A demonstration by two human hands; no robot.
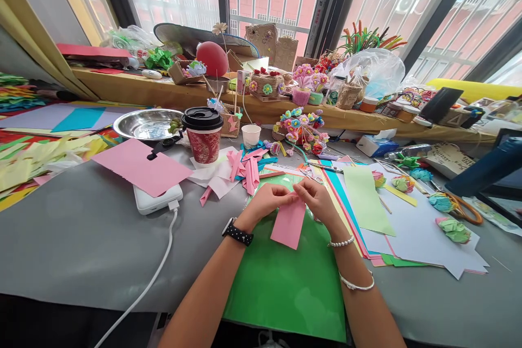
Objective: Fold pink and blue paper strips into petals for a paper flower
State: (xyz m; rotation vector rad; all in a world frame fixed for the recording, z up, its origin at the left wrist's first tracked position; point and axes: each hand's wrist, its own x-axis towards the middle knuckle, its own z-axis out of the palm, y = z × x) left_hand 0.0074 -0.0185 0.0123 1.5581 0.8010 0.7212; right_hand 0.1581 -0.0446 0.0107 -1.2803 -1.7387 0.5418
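Both hands meet at the far end of a small pink paper strip [289, 227], which hangs down toward me over a green mat [285, 293]. My left hand [271, 201], with a dark dotted watch strap at the wrist, pinches the strip's upper left corner. At the upper right corner, my right hand [316, 198] pinches the same paper with fingertips pressed together; a beaded bracelet and a silver bangle circle that wrist. The fingers hide the paper's top edge. Folded pink paper pieces [252, 174] lie just beyond my left hand, and scissors [312, 174] rest beyond my right.
A lidded paper cup [203, 138] stands left of the folded pieces. Nearby, a pink sheet [141, 166] lies over a white power bank [157, 199] with a cable. Stacked coloured paper [424, 244] and paper flowers [453, 229] occupy the right. A steel dish [141, 129] stands at back left.
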